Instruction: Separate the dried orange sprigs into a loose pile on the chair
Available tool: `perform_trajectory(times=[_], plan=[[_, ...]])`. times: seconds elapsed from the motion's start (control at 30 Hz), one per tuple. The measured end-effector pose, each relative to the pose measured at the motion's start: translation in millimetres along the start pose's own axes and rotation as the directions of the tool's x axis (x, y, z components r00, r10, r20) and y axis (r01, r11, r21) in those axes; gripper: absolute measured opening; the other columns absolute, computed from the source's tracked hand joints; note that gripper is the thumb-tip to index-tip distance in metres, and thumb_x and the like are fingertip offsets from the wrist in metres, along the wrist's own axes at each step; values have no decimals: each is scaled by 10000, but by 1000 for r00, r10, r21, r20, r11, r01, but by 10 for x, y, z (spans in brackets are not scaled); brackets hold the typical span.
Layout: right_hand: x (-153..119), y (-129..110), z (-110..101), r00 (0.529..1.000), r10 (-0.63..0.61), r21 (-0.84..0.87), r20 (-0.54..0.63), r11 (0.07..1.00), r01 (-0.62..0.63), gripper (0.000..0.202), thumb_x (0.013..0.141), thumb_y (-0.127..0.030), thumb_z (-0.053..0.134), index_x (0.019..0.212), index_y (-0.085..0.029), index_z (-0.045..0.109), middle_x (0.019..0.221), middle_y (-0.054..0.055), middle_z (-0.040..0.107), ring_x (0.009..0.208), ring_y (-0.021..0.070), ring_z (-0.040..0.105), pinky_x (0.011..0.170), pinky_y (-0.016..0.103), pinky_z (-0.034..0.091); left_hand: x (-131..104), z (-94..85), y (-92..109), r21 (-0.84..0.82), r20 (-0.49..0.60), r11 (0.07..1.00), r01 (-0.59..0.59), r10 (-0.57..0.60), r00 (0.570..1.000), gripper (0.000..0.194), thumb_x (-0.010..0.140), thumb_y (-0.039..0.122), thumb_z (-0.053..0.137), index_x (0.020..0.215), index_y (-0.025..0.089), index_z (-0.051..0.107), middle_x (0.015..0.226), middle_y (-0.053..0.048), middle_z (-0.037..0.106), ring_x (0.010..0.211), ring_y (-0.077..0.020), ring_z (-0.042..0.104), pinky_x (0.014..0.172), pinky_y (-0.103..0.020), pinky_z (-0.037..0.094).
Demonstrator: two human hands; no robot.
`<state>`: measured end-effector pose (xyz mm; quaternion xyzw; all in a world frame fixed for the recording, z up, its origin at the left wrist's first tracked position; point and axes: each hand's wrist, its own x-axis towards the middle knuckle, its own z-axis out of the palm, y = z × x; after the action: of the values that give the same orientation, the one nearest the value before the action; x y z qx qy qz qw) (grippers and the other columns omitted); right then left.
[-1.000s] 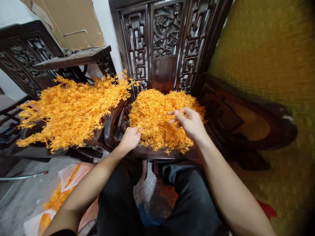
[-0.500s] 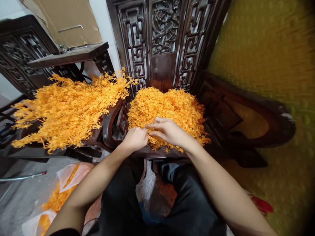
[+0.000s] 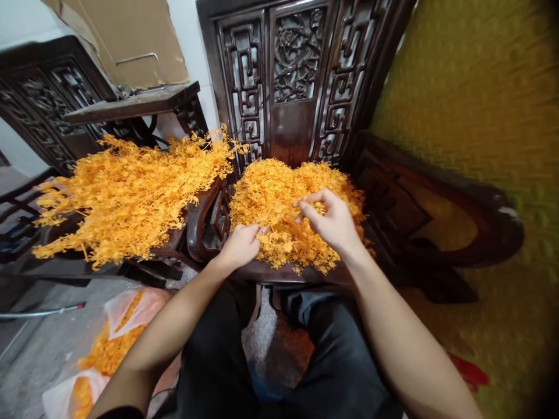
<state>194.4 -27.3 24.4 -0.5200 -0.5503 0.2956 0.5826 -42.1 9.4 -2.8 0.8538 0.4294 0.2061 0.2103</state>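
A heap of orange artificial flower sprigs (image 3: 271,180) fills the seat of the dark wooden chair (image 3: 288,131) in front of me. My left hand (image 3: 243,244) is closed at the heap's front left edge, around the lower end of an orange sprig; the stem is mostly hidden in the fist. To its right and a little higher, my right hand (image 3: 329,221) pinches the orange sprigs between thumb and fingertips, just above the heap. Loose orange strands lie between the two hands, and I cannot tell them clearly from the pile behind.
A larger bunch of orange sprigs (image 3: 131,203) lies on dark furniture at the left, beside the chair's curved armrest (image 3: 196,233). On the floor stands a clear plastic bag (image 3: 140,314) with more orange pieces. A carved armrest (image 3: 493,215) borders the right side.
My right hand has moved up and right, away from my left hand, and its fingers have closed into a pinch. My left hand stays nearly in place. The view has shifted slightly.
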Motion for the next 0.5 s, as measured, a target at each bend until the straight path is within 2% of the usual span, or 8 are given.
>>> perform_trajectory(times=[0.1, 0.2, 0.27, 0.37, 0.43, 0.5], plan=[[-73, -65, 99, 974, -102, -119, 204, 985, 128, 223, 954, -384, 600, 1068, -204, 666, 917, 48, 695, 690, 158, 627, 712, 350, 509, -5, -8, 58, -73, 5, 996, -43, 43, 999, 361, 998, 347, 421, 675, 199, 482, 597, 5, 467, 568, -138, 414, 616, -296, 295], [-91, -103, 84, 917, -231, -255, 325, 913, 320, 226, 984, -357, 579, 1027, -208, 744, 954, 65, 681, 870, 195, 644, 837, 366, 502, -9, -12, 77, -131, -2, 990, -47, 47, 999, 360, 999, 356, 426, 683, 192, 480, 623, 5, 496, 586, -128, 428, 617, -285, 297], [-93, -74, 56, 885, -265, -349, 383, 845, 404, 246, 962, -373, 629, 1097, -210, 755, 926, 68, 649, 865, 206, 625, 815, 358, 496, -6, -7, 69, -155, -4, 986, -55, 55, 998, 364, 999, 361, 428, 682, 189, 473, 621, 12, 492, 584, -121, 424, 614, -281, 293], [-103, 0, 81, 853, -245, -502, 461, 720, 478, 376, 922, -374, 691, 1269, -231, 708, 938, 70, 615, 833, 208, 609, 759, 339, 481, 11, 6, 65, -189, -10, 979, -78, 78, 997, 372, 987, 362, 441, 659, 188, 440, 595, 25, 455, 568, -112, 405, 605, -277, 286], [-106, 23, 132, 841, -234, -547, 487, 669, 503, 340, 934, -379, 673, 1242, -242, 720, 956, 71, 619, 832, 201, 614, 740, 324, 469, 24, 12, 70, -217, -8, 972, -92, 93, 996, 366, 973, 357, 457, 650, 186, 430, 589, 31, 439, 563, -108, 393, 597, -273, 282], [-83, 25, 153, 836, -265, -529, 481, 672, 518, 239, 968, -384, 620, 1092, -229, 753, 939, 65, 628, 813, 184, 614, 720, 310, 459, 33, 11, 59, -255, 1, 963, -90, 93, 996, 370, 963, 366, 472, 646, 179, 439, 594, 31, 440, 567, -104, 388, 593, -267, 283]])
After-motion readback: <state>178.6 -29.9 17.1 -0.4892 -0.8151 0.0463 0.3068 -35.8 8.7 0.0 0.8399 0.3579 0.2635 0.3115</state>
